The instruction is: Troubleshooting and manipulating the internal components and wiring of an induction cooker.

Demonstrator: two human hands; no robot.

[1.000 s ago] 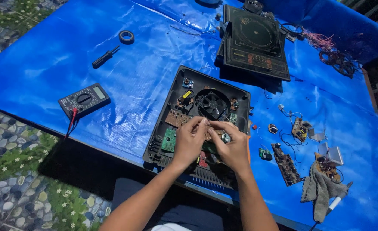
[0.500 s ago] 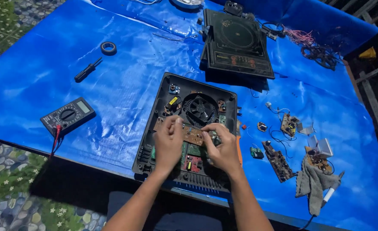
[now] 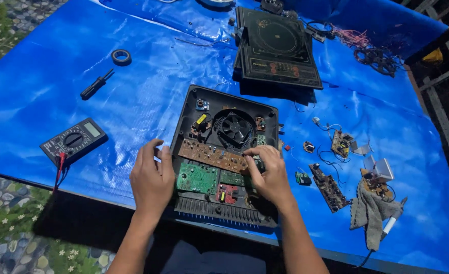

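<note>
Blue tarp [image 3: 133,106] covers the table, patterned floor [image 3: 11,228] below. Opened cooker base [image 3: 224,157] at the near edge; 2nd cooker [image 3: 278,45] behind. Left hand [image 3: 152,177] flat, fingers spread, on its left rim. Right hand [image 3: 270,175] presses the brown board [image 3: 209,156]. Multimeter [image 3: 73,141] left, loose boards [image 3: 328,185] right.

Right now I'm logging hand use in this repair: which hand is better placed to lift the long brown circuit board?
Probably the right hand: its fingertips already rest on the end of the brown circuit board. The left hand lies on the black casing's left edge, beside the board.
</note>
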